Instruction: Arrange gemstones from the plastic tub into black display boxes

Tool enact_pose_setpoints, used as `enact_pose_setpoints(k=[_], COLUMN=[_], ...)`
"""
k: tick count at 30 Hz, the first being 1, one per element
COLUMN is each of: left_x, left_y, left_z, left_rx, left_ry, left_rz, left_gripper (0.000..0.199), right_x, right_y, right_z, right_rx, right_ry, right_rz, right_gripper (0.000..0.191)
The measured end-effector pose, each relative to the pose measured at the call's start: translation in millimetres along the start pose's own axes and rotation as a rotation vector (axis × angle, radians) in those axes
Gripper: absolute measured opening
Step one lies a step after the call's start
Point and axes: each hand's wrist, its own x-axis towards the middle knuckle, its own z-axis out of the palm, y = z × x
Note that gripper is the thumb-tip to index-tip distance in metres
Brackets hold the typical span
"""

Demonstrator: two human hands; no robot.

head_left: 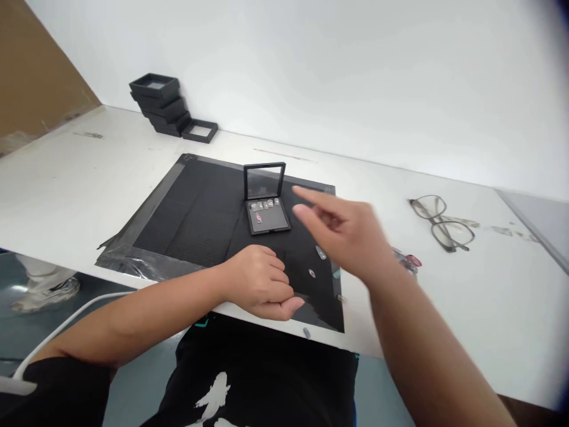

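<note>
A small black case [272, 221] stands with its clear lid [264, 181] raised on the black mat [200, 207]. Several small decorated pieces line its upper edge, and a pink one [259, 218] lies below them at the left. My right hand [347, 228] hovers just right of the case, thumb and index finger apart, with nothing visible between them. Near the mat's front edge is my left hand [262, 284], its fingers curled in; whatever they may hold is hidden. Two loose pieces [320, 252] [312, 273] lie on the mat between and below my hands.
Stacked black frames [162, 107] stand at the back left beside a single frame [200, 130]. Eyeglasses [442, 222] lie on the white table at the right. Small pink and clear items [413, 260] sit partly behind my right wrist. A small piece [306, 333] is at the front edge.
</note>
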Motion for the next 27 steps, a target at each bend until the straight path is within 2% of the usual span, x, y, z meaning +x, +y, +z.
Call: enact_pose_setpoints(k=[2, 4, 5, 7, 10, 12, 13, 16, 17, 20, 23, 25, 27], left_x=[2, 4, 6, 13, 32, 55, 69, 117, 133, 170, 191, 199, 205], left_y=[-1, -2, -2, 0, 3, 1, -2, -19, -26, -39, -41, -40, -38], left_z=[-1.0, -1.8, -2.5, -4.5, -6.0, 0.4, 7.5, 42.5, 56.2, 89.2, 99.7, 98.4, 97.6], left_rx=[0.009, 0.033, 0.060, 0.166, 0.338, 0.375, 0.388, 0.443, 0.447, 0.410, 0.323, 0.275, 0.242], left_ry=[-0.022, -0.057, -0.092, -0.203, -0.384, -0.444, -0.432, -0.427, -0.437, -0.494, -0.624, -0.708, -0.734], left_rz=[-0.007, -0.020, -0.033, -0.044, 0.003, 0.028, 0.016, -0.046, -0.058, -0.046, -0.112, -0.191, -0.256], left_gripper=[0.043, 0.044, 0.043, 0.039, 0.022, 0.019, 0.021, 0.032, 0.032, 0.028, 0.016, 0.018, 0.023], right_x=[-10, -21, -25, -33, -40, -43, -45, -51, -53, -58, -61, -62, -62], right_y=[17, 49, 69, 113, 174, 201, 209, 212, 208, 189, 173, 167, 163], right_z=[-40, -78, -95, -120, -135, -135, -133, -127, -124, -117, -113, -112, -113], right_rx=[-0.029, -0.100, -0.130, -0.097, -0.186, -0.235, -0.224, -0.152, -0.149, -0.134, -0.144, -0.121, -0.086], right_ry=[0.155, 0.347, 0.453, 0.526, 0.658, 0.729, 0.731, 0.694, 0.693, 0.585, 0.536, 0.539, 0.530], right_rz=[-0.049, -0.015, 0.113, 0.296, 0.310, 0.299, 0.296, 0.280, 0.274, 0.315, 0.305, 0.262, 0.213], right_gripper=[0.032, 0.028, 0.026, 0.021, 0.014, 0.004, 0.005, 0.015, 0.016, 0.019, 0.022, 0.024, 0.025])
